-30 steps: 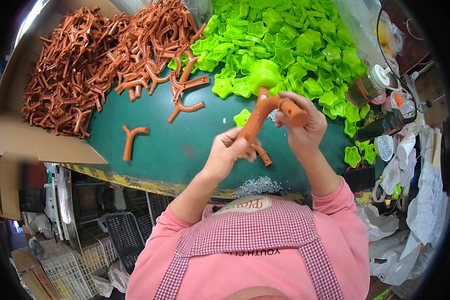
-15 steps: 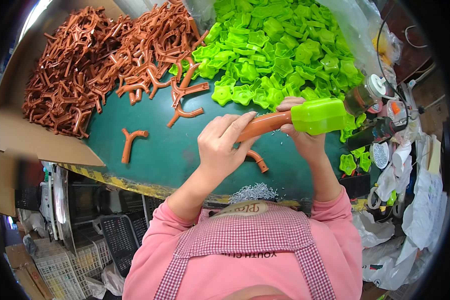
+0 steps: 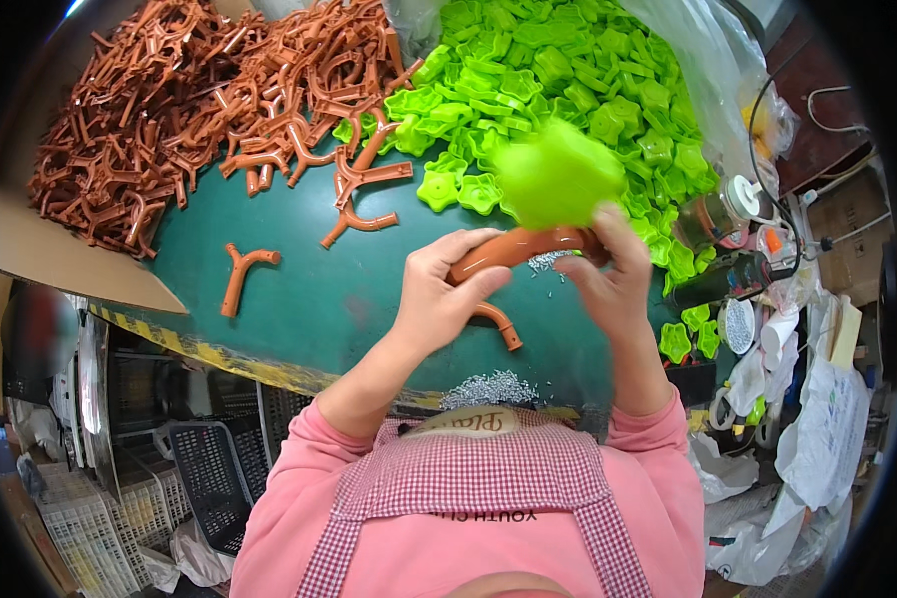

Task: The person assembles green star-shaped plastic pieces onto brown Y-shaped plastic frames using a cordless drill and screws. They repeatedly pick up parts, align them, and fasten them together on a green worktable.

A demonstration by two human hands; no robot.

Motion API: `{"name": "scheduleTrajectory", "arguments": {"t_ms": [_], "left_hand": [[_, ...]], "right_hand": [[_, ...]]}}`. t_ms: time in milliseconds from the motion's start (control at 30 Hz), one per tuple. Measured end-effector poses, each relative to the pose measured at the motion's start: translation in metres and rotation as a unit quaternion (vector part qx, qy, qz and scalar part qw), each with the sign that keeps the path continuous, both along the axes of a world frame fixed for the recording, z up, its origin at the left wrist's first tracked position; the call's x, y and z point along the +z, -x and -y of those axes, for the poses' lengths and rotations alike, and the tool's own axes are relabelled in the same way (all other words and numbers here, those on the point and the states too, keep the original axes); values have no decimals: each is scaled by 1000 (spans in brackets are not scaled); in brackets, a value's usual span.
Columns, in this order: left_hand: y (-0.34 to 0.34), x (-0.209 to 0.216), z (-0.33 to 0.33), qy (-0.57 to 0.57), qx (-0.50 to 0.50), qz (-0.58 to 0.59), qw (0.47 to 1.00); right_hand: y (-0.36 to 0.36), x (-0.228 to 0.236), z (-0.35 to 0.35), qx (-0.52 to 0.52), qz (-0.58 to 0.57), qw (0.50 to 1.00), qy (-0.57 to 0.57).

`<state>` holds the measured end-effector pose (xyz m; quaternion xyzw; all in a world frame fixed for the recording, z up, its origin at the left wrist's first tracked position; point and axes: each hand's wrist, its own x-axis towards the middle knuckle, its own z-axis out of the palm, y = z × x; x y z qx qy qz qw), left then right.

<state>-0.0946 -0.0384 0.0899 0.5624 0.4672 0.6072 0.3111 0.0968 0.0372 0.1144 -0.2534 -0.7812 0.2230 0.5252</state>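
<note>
A brown, glossy, branch-shaped plastic tube is held up between my two hands. My left hand wraps round its left part, the thumb along the near side. At the tube's right end, the fingers and thumb of my right hand pinch it. A bright green star-shaped plastic piece, smeared by motion, stands above the tube; where the two meet is hard to make out. Below my left hand, another brown curved tube lies partly hidden on the green tabletop.
Brown forked tubes are heaped at the far left, some in a cardboard box. Green star pieces pile up at the back. A lone forked tube lies left. Small metal screws sit near the front edge; a power screwdriver is at right.
The green piece has swung up and left, from the tube's right end to above it, as the tube turned. My right hand now pinches the tube's end. The view has shifted slightly.
</note>
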Motion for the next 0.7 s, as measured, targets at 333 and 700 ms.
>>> {"name": "scheduleTrajectory", "arguments": {"t_ms": [333,700], "left_hand": [[32,-54,0,-19,-121,238,964],[61,-56,68,213,-29,57,975]], "right_hand": [[36,79,78,642,-179,746,0],[17,73,88,621,-276,728,89]]}}
